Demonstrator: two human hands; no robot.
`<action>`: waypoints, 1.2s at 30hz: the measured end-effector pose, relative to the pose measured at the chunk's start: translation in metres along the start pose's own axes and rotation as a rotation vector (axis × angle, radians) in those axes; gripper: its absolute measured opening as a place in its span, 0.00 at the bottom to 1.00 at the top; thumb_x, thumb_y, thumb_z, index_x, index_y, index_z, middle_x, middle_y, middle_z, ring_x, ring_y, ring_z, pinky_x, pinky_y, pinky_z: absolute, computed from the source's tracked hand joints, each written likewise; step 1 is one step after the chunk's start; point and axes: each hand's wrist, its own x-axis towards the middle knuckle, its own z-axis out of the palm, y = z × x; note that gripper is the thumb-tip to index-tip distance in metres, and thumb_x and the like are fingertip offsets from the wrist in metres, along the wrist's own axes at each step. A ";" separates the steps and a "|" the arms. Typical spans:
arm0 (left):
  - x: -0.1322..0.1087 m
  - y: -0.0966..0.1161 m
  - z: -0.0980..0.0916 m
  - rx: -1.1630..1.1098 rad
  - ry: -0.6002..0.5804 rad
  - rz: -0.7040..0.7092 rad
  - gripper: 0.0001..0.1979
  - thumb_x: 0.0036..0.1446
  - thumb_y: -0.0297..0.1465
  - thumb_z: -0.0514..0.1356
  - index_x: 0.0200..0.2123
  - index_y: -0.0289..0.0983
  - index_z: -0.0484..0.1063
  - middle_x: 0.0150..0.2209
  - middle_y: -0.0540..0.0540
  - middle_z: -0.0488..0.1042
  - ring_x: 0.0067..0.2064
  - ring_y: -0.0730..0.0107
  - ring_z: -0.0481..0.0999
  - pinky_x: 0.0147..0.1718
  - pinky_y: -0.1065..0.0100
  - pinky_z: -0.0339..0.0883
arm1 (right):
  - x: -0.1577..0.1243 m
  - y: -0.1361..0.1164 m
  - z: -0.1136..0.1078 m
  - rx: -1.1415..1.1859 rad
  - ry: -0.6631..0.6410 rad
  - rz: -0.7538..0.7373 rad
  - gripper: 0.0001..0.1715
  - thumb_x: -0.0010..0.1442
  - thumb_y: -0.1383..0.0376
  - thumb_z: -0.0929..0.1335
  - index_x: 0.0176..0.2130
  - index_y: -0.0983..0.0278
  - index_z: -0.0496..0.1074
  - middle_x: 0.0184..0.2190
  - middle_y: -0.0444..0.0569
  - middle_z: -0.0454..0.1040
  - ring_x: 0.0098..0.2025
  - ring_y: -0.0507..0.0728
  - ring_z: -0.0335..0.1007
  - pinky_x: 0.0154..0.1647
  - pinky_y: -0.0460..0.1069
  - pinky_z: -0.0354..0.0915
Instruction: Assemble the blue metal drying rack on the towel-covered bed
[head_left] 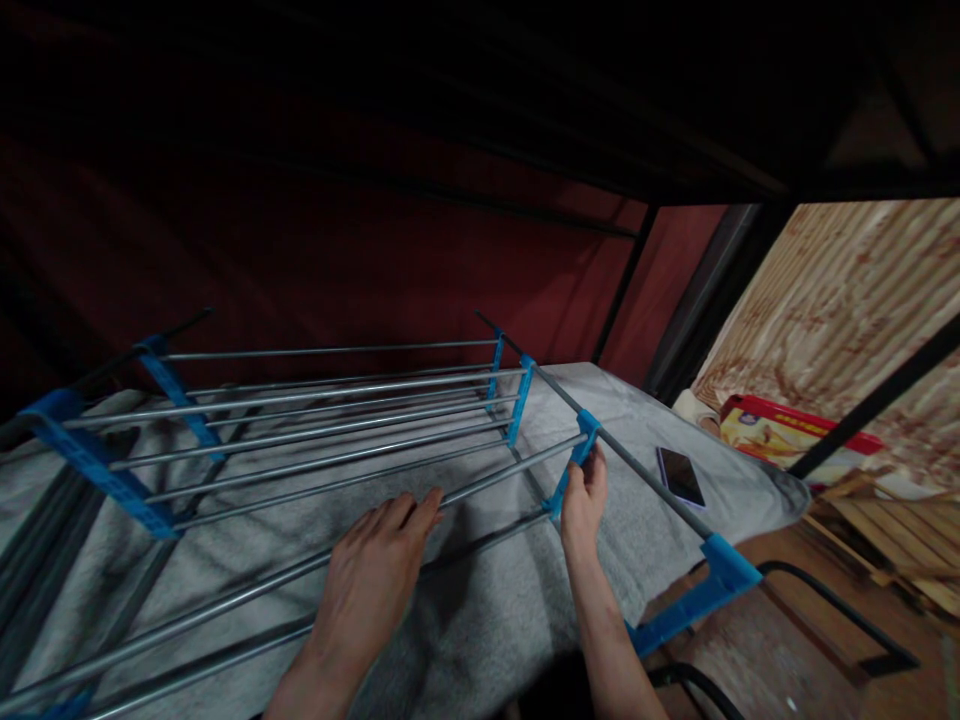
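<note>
at lower centre of the frame, the left hand point(375, 580) lies open, fingers flat on a steel rod point(495, 474), while the right hand point(583, 497) grips a blue connector point(571, 468) right of centre; a phone point(680, 476) rests on grey cloth point(465, 620) nearby.

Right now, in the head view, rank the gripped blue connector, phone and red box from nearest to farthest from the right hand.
1. Blue connector, in the right hand's fingers.
2. Phone, right, on the cloth.
3. Red box, farther right, off the cloth.
</note>
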 end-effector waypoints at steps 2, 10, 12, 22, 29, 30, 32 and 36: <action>0.002 -0.001 -0.001 0.017 0.016 0.006 0.17 0.66 0.33 0.49 0.54 0.45 0.71 0.39 0.45 0.76 0.37 0.63 0.76 0.39 0.62 0.67 | 0.001 0.001 0.000 0.001 0.000 0.004 0.34 0.56 0.59 0.64 0.60 0.65 0.62 0.61 0.55 0.65 0.63 0.60 0.59 0.66 0.57 0.50; 0.005 -0.003 -0.007 0.064 0.133 0.081 0.17 0.64 0.29 0.52 0.53 0.44 0.71 0.37 0.46 0.75 0.35 0.65 0.75 0.37 0.63 0.66 | 0.001 0.007 0.000 -0.013 0.007 -0.044 0.35 0.56 0.58 0.64 0.61 0.65 0.62 0.62 0.56 0.64 0.63 0.61 0.59 0.66 0.59 0.50; 0.005 -0.002 -0.008 0.067 0.118 0.091 0.20 0.62 0.24 0.52 0.54 0.44 0.70 0.38 0.46 0.75 0.35 0.65 0.75 0.37 0.63 0.66 | 0.000 0.006 0.000 -0.018 0.008 -0.042 0.35 0.56 0.58 0.63 0.61 0.65 0.62 0.62 0.56 0.64 0.63 0.61 0.59 0.66 0.59 0.50; 0.007 0.006 -0.013 0.085 0.093 0.102 0.26 0.55 0.16 0.51 0.55 0.40 0.70 0.39 0.45 0.75 0.38 0.62 0.75 0.41 0.60 0.67 | -0.001 0.004 -0.001 -0.025 -0.011 -0.027 0.36 0.55 0.59 0.63 0.62 0.66 0.60 0.62 0.57 0.63 0.64 0.61 0.58 0.66 0.59 0.50; 0.009 0.008 -0.010 0.081 0.107 0.106 0.27 0.56 0.16 0.50 0.56 0.40 0.68 0.40 0.44 0.75 0.40 0.61 0.74 0.44 0.59 0.66 | 0.001 0.003 0.000 -0.061 -0.020 -0.041 0.37 0.54 0.59 0.63 0.61 0.66 0.60 0.61 0.57 0.64 0.62 0.62 0.59 0.65 0.59 0.51; 0.009 0.010 -0.010 0.079 0.099 0.094 0.26 0.56 0.16 0.50 0.56 0.41 0.68 0.40 0.44 0.74 0.41 0.61 0.74 0.44 0.58 0.66 | 0.001 0.003 -0.001 -0.074 -0.017 -0.039 0.37 0.54 0.58 0.63 0.61 0.66 0.61 0.60 0.57 0.65 0.61 0.62 0.60 0.64 0.60 0.52; 0.007 0.014 -0.013 0.064 0.071 0.067 0.26 0.57 0.17 0.51 0.56 0.42 0.66 0.41 0.45 0.74 0.42 0.61 0.73 0.45 0.58 0.66 | 0.001 0.002 -0.005 -0.105 -0.008 -0.039 0.38 0.52 0.58 0.64 0.60 0.66 0.61 0.58 0.57 0.67 0.58 0.62 0.63 0.62 0.60 0.55; 0.004 0.022 -0.022 0.016 0.013 0.044 0.22 0.61 0.22 0.51 0.57 0.43 0.64 0.42 0.46 0.72 0.43 0.63 0.72 0.45 0.60 0.66 | 0.004 0.007 -0.015 -0.192 0.006 -0.094 0.35 0.49 0.59 0.66 0.57 0.64 0.66 0.49 0.54 0.72 0.50 0.63 0.69 0.55 0.61 0.62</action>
